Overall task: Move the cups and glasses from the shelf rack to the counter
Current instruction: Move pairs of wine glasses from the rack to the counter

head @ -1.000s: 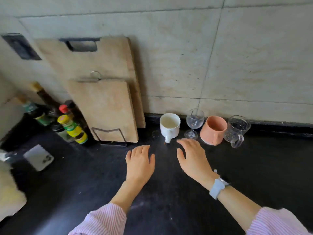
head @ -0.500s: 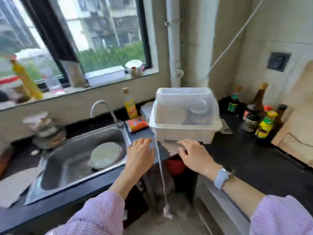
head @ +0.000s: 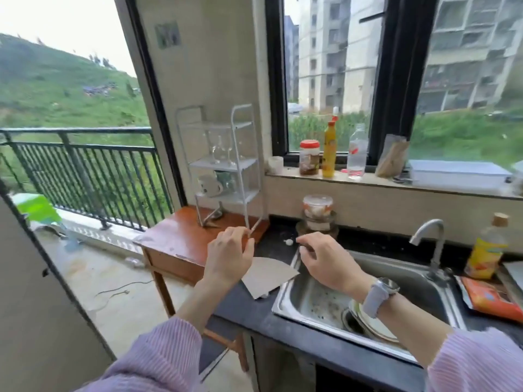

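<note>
Both my left hand (head: pixel 227 254) and right hand (head: pixel 325 260) hang empty, fingers loosely curled. Risk: clear stemmed glasses (head: pixel 222 149) crowd the white wire shelf rack (head: pixel 226 165); reaching carelessly could topple them.

No legible text was found; labels on the yellow bottle (head: pixel 329 152) and orange packet (head: pixel 493 297) were too blurred to read.

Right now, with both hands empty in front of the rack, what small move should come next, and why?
Probably reach the left hand up to the wine glasses on the shelf rack. Both hands hold nothing, the right hand hovers over the sink, and glasses and a mug remain shelved.
</note>
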### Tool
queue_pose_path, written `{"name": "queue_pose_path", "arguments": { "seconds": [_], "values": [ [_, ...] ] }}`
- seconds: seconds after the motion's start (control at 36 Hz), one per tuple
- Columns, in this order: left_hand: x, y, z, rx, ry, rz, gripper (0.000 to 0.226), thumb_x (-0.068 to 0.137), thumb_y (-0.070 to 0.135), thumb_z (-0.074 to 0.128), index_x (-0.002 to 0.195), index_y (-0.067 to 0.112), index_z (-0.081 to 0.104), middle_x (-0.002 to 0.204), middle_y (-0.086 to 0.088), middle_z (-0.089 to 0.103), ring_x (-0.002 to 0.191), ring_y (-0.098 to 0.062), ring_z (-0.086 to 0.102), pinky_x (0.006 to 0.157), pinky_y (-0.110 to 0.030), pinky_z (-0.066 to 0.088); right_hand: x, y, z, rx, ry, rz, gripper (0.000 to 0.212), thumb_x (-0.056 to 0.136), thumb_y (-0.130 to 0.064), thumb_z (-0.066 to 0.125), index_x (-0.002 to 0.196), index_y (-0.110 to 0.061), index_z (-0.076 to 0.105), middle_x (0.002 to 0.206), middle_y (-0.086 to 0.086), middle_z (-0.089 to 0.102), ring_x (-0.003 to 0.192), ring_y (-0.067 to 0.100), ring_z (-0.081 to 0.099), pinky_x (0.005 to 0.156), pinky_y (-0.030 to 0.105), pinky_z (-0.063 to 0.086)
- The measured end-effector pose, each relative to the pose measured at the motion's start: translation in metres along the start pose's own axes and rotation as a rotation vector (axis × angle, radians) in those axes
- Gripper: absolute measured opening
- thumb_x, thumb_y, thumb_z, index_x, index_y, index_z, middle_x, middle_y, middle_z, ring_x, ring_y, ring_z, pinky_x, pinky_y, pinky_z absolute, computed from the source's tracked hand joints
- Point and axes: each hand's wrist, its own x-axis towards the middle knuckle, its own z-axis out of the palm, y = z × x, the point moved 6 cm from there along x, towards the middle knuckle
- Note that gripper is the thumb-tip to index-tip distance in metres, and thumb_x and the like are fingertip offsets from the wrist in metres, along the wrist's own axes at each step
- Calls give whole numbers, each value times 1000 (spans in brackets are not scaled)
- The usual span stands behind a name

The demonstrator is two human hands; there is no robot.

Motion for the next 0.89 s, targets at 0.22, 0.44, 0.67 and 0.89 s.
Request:
{"name": "queue_pose_path", "arguments": {
  "seconds": [0.22,0.44,0.67,0.89],
  "values": [
    [98,-112,-18,-79,75,-120,25,91,18,52,112,8,59,112,-10,63,105,-23,57,92,-33,46,155,-47,85,77,-45,-149,33,92,-23,42,120,-14,57,123,6,61,116,24,52,101,41,40],
    [218,-194,-19,-96,113,-179,26,92,21,51,114,9,57,108,-7,62,99,-21,58,85,-29,44,304,-62,131,205,-29,-157,30,93,-20,42,119,-10,55,122,8,61,112,22,55,92,23,38],
    [303,-256,5,-148,112,-178,29,92,22,50,119,11,54,114,-7,61,102,-19,57,84,-26,42,397,-65,170,266,-40,-120,40,94,-20,41,132,-9,42,130,10,53,121,21,50,102,31,39],
    [405,-300,55,-390,48,-178,46,92,22,50,135,13,38,132,-7,50,113,-19,52,93,-32,43,479,-46,203,425,86,83,42,94,-20,41,135,-10,36,140,8,42,129,20,38,105,32,32]
  ]
}}
